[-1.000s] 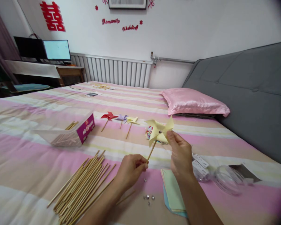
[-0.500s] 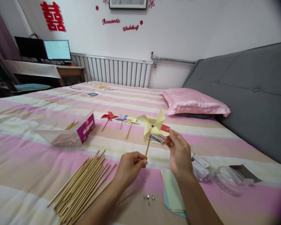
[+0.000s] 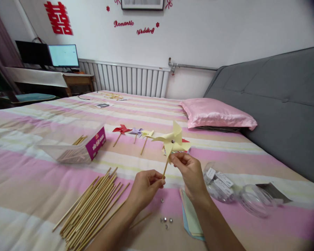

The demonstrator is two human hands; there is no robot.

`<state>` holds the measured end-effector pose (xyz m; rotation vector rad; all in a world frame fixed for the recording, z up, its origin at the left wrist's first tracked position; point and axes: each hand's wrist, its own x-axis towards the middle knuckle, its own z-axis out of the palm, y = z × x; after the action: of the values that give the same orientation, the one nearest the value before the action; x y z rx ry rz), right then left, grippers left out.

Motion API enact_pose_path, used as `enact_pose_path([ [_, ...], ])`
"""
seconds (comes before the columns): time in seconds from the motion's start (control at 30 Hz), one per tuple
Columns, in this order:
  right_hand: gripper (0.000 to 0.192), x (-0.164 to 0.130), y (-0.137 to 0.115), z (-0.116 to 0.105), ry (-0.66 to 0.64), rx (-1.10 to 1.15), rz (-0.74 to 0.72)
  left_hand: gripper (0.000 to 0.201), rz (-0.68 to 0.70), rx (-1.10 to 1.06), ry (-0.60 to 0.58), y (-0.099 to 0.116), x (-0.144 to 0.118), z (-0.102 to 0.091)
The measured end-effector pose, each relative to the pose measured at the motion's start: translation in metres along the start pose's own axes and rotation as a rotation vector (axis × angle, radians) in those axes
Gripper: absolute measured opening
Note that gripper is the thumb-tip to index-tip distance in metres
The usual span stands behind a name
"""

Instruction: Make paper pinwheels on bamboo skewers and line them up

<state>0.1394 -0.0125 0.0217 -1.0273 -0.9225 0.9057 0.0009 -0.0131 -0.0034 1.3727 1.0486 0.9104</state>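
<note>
Two hands hold one yellow pinwheel (image 3: 172,142) above the bed (image 3: 28,181). Our left hand (image 3: 144,188) pinches the low end of its stick, and our right hand (image 3: 189,172) has its fingers closed on the lower blade. We judge that we are testing if the wheel turns; the next move needs a light push on the blade. Three finished pinwheels (image 3: 136,132) lie farther away, and a pile of sticks (image 3: 94,205) lies near on the left.
</note>
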Motion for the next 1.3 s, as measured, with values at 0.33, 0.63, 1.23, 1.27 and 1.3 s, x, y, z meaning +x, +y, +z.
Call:
enact_pose_path([
  [0.33,0.048,0.006,-0.007,-0.008,0.180,0.030,-0.164,0.010,0.019,0.008,-0.011,-0.002,-0.001,-0.004],
  [0.63,0.026,0.014,-0.011,-0.026,0.345,-0.326,-0.372,0.009,0.038,0.113,-0.019,-0.005,0.000,-0.004],
  [1.23,0.022,-0.010,-0.013,0.003,-0.109,-0.587,-0.394,0.011,0.048,0.059,0.053,-0.005,0.002,-0.006],
  [1.27,0.021,-0.011,-0.014,0.003,-0.119,-0.607,-0.415,0.011,0.047,0.064,0.055,-0.004,0.002,-0.006],
  [1.3,0.019,-0.012,-0.014,0.003,-0.110,-0.617,-0.434,0.011,0.044,0.066,0.056,-0.004,0.002,-0.006],
])
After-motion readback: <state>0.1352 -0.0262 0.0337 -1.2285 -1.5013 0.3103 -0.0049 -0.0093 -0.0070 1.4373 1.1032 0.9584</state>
